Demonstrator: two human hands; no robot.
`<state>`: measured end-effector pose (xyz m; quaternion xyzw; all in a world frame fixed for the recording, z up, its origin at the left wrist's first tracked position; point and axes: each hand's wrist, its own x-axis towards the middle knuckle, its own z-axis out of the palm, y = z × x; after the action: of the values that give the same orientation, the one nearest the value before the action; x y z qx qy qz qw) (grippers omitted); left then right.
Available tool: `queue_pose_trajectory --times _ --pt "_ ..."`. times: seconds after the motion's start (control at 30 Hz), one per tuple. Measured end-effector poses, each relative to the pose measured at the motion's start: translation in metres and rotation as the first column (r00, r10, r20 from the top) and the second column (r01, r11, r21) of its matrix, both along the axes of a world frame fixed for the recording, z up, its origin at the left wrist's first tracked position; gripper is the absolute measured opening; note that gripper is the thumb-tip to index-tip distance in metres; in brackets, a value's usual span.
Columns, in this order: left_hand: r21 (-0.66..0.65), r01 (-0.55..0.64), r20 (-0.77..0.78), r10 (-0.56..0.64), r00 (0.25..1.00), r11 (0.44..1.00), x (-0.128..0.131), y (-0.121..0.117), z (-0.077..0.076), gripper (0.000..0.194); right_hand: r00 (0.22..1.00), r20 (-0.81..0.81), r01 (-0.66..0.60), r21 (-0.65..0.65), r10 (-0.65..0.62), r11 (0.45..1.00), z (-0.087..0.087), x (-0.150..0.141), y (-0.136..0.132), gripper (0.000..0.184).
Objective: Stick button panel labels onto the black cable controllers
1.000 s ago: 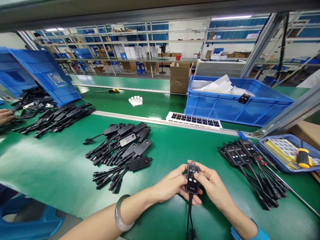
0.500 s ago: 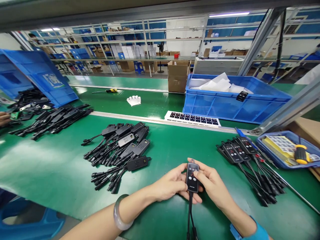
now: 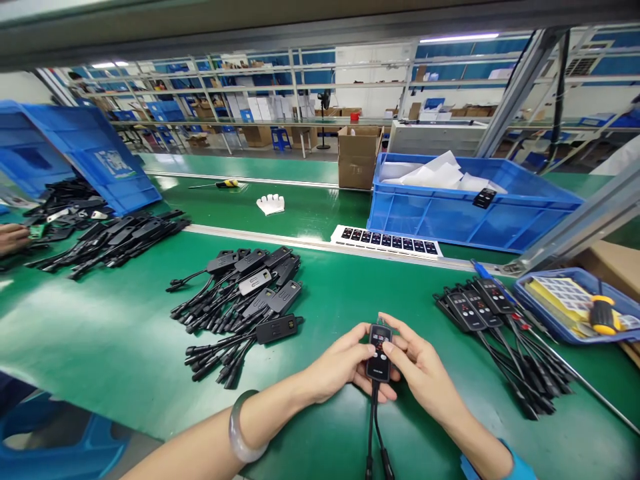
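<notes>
Both my hands hold one small black controller (image 3: 379, 352) with red markings on its face, just above the green table (image 3: 125, 347). My left hand (image 3: 345, 363) grips it from the left with fingers curled under it. My right hand (image 3: 417, 363) holds its right side, thumb pressed on the face. Two black cables (image 3: 374, 433) hang from the controller toward me. A pile of unlabelled black controllers (image 3: 250, 293) lies to the left. A row of labelled controllers (image 3: 480, 307) lies to the right.
A label sheet (image 3: 387, 241) lies at the table's far edge before a blue crate (image 3: 470, 207). A blue tray (image 3: 575, 303) with a screwdriver sits at right. Another person's hand (image 3: 11, 237) works by more black parts (image 3: 110, 237) at far left. A white glove (image 3: 271, 203) lies on the belt.
The controller and both my hands have shifted slightly left and a little away from me. My right thumb stays pressed on the face. The rest is unchanged.
</notes>
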<state>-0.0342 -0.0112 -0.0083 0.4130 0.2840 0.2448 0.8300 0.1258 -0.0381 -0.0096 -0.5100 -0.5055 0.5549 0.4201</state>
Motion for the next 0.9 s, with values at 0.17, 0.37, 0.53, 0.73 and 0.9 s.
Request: queue_pose_trajectory --times 0.17,0.37,0.53,0.73,0.9 --pt "0.011 -0.067 -0.043 0.068 0.997 0.998 0.0015 0.0033 -0.0011 0.029 0.996 0.071 -0.055 0.142 0.045 0.988 -0.0074 -0.0007 -0.0004 0.051" --pt "0.011 -0.11 -0.011 0.11 0.994 0.994 0.0012 0.0052 0.0049 0.03 0.981 0.174 -0.114 0.187 0.081 0.976 -0.0057 -0.002 -0.0009 0.064" --pt "0.014 -0.138 -0.011 0.138 0.99 0.99 0.0 0.0061 0.0053 0.033 0.97 0.226 -0.134 0.212 0.085 0.968 -0.005 -0.0032 -0.0031 0.076" --pt "-0.022 -0.135 0.014 0.135 0.991 0.991 0.0 0.0084 0.0046 0.036 0.945 0.324 -0.115 0.225 0.037 0.968 -0.0092 -0.0033 -0.005 0.084" --pt "0.003 -0.159 0.052 0.159 0.986 0.987 -0.0005 0.0077 0.0043 0.035 0.984 0.177 -0.056 0.136 0.031 0.989 -0.0104 -0.0045 -0.004 0.086"
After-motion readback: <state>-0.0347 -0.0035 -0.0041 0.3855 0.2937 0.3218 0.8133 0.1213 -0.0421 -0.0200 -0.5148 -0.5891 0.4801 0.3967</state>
